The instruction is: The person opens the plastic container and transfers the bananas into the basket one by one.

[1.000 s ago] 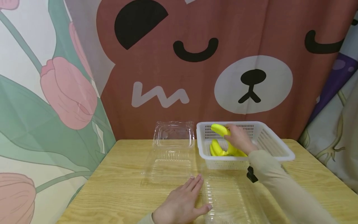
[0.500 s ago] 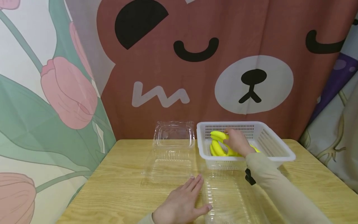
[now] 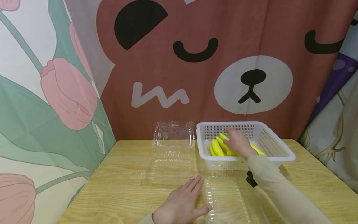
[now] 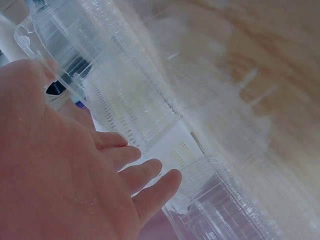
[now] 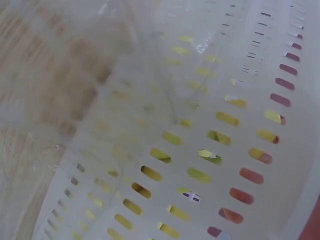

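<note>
Several yellow bananas [image 3: 217, 147] lie in the white plastic basket [image 3: 205, 158], parts of them hidden behind my right hand. My right hand [image 3: 237, 143] reaches over the basket's near rim onto the bananas, thumb and index finger apart. Its other fingers are hidden, so a grip on a banana cannot be made out. With fingers straight, my left hand [image 3: 180, 200] rests at the left edge of the nearer clear plastic clamshell box [image 3: 226, 199]. In the left wrist view the left hand's fingers [image 4: 155, 192] lie extended beside clear plastic. Through the basket's slots [image 5: 227, 118], the right wrist view shows yellow.
A second clear clamshell box [image 3: 172, 168] stands further back with its lid [image 3: 174, 133] raised, left of the basket. A wooden table [image 3: 112, 193] carries everything. Behind its far edge hangs a printed curtain [image 3: 156, 71]. A black wrist piece [image 3: 251, 179] hangs under the right sleeve.
My right hand has lowered the banana it held raised, and that banana now lies lower among the others. The left hand and both boxes have stayed put.
</note>
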Tool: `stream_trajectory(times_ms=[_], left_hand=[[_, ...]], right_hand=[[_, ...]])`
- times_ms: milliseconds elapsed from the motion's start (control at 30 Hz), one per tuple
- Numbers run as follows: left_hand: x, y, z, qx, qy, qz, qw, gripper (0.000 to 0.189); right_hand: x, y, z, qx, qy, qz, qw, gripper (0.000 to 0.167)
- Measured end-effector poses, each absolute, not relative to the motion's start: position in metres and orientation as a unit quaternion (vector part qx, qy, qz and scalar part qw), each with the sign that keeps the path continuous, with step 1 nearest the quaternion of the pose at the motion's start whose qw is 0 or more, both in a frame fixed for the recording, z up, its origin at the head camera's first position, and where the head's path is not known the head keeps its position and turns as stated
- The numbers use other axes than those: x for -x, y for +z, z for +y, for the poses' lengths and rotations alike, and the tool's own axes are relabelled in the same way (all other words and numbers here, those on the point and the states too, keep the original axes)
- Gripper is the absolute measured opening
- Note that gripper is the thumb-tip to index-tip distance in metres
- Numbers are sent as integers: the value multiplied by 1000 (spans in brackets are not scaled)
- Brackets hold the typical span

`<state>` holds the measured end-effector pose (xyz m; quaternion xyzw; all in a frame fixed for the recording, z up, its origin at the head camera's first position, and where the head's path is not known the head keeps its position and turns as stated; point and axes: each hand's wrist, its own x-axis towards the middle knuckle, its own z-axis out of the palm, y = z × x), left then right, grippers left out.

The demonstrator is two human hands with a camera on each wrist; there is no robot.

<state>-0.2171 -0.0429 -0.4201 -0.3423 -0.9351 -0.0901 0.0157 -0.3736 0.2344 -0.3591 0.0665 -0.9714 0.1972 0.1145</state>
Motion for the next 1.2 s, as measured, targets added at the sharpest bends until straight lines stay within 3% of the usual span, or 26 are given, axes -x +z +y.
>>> stream_trajectory(times_ms=[467, 767, 1200], left_hand=[[219, -424, -41, 355, -76, -931, 37, 90], [222, -424, -41, 361, -83, -928, 36, 89], [220, -418, -41, 372, -115, -918, 77, 81]], right_hand=[[359, -358, 235, -78, 201, -969, 117, 57], [334, -342, 223, -123, 208, -959, 149, 53], [294, -332, 207, -162, 239, -942, 169, 51]])
